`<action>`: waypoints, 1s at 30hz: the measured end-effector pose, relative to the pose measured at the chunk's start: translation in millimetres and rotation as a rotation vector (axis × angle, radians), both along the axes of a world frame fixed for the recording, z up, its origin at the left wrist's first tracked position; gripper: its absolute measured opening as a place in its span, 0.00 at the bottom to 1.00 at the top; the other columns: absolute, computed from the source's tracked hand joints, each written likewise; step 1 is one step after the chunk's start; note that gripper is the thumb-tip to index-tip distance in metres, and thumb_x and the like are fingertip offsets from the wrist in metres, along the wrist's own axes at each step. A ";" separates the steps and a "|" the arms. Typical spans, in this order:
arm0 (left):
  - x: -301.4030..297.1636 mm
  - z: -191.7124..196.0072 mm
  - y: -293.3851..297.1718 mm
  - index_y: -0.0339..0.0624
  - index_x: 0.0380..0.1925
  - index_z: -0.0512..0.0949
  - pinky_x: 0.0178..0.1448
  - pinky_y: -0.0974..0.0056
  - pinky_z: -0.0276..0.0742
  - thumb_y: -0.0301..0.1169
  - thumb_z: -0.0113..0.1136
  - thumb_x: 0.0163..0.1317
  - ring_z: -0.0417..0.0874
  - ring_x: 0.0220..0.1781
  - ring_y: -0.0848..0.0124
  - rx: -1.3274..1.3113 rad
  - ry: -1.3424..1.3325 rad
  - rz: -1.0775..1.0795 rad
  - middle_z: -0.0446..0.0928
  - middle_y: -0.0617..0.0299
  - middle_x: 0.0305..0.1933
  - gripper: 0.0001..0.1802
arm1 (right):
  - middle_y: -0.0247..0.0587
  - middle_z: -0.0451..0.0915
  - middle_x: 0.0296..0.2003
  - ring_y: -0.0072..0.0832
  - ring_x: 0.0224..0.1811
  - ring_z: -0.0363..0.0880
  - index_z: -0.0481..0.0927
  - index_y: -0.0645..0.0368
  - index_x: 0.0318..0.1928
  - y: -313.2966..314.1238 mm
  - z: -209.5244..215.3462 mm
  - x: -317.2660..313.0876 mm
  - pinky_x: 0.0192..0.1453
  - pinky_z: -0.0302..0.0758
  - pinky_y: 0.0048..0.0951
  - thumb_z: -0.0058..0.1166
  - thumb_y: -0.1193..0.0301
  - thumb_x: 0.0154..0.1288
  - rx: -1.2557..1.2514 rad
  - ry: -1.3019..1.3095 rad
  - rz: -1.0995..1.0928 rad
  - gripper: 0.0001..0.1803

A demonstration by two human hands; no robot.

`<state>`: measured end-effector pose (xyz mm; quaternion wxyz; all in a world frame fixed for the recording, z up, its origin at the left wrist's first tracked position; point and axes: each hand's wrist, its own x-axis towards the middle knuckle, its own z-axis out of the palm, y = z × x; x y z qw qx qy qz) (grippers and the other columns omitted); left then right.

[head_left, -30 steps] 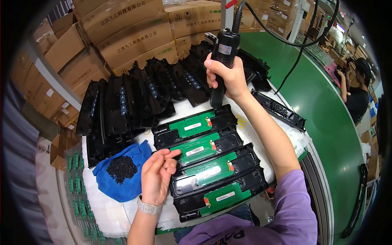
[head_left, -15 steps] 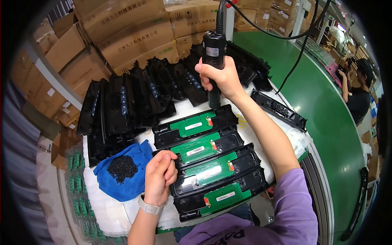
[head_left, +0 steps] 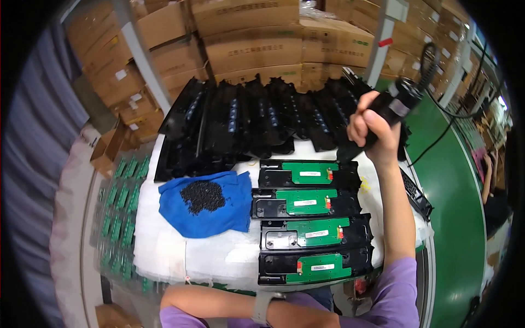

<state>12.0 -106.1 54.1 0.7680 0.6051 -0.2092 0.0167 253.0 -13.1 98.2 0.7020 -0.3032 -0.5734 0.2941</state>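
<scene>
My right hand is wrapped round a black electric screwdriver, which tilts with its cable end up and to the right, above the far right of the work surface. Its tip is lost against the dark parts behind. My left forearm lies across the lower edge, and the back of my left hand shows past a grey watch; its fingers are hidden. Between the arms lie several black plastic housings in a column, each with a green circuit board bearing a white label and a red-and-white connector.
A blue cloth holds a pile of small black screws. Many black housings stand stacked behind, before cardboard boxes. Trays of green boards are at left. A green conveyor belt runs at right, with another person beyond.
The view has shifted left. My right hand has lifted the screwdriver away from the top housing and tilted it. My left hand has withdrawn from the housings to the lower edge.
</scene>
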 end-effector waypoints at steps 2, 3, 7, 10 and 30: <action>1.6 -1.1 -11.0 0.32 0.37 0.75 0.38 0.62 0.73 0.35 0.52 0.60 0.78 0.32 0.61 0.001 -0.035 -0.003 0.76 0.49 0.32 0.15 | 0.31 0.62 0.13 0.20 0.10 0.60 0.65 0.61 0.37 -2.7 1.5 -9.7 0.17 0.60 0.23 0.51 0.65 0.56 0.018 0.004 0.077 0.15; 2.5 -1.3 -14.6 0.32 0.38 0.75 0.38 0.62 0.73 0.35 0.52 0.59 0.78 0.33 0.61 0.003 -0.052 -0.023 0.76 0.48 0.33 0.16 | 0.31 0.62 0.13 0.20 0.10 0.60 0.65 0.61 0.37 -5.3 2.7 -14.2 0.17 0.60 0.23 0.51 0.65 0.56 0.010 -0.007 0.075 0.15; 4.4 -2.2 -24.9 0.30 0.40 0.75 0.39 0.60 0.73 0.37 0.53 0.58 0.79 0.34 0.59 0.021 -0.109 -0.107 0.77 0.44 0.35 0.19 | 0.32 0.63 0.13 0.19 0.09 0.59 0.64 0.61 0.36 -10.2 2.5 -28.8 0.16 0.59 0.22 0.53 0.65 0.55 -0.014 -0.013 0.130 0.16; 4.9 -3.4 -28.3 0.28 0.41 0.74 0.39 0.59 0.73 0.39 0.53 0.57 0.80 0.35 0.57 0.034 -0.144 -0.171 0.77 0.40 0.36 0.22 | 0.33 0.63 0.12 0.19 0.09 0.58 0.64 0.61 0.35 -12.3 0.0 -33.0 0.15 0.57 0.22 0.55 0.66 0.54 -0.021 -0.033 0.161 0.16; -2.2 -30.5 27.2 0.38 0.38 0.69 0.29 0.69 0.69 0.29 0.50 0.62 0.74 0.22 0.73 0.078 -0.069 0.520 0.75 0.59 0.26 0.07 | 0.30 0.63 0.14 0.20 0.10 0.61 0.64 0.60 0.37 -27.2 10.3 -41.3 0.17 0.62 0.23 0.52 0.59 0.57 0.021 0.096 0.315 0.19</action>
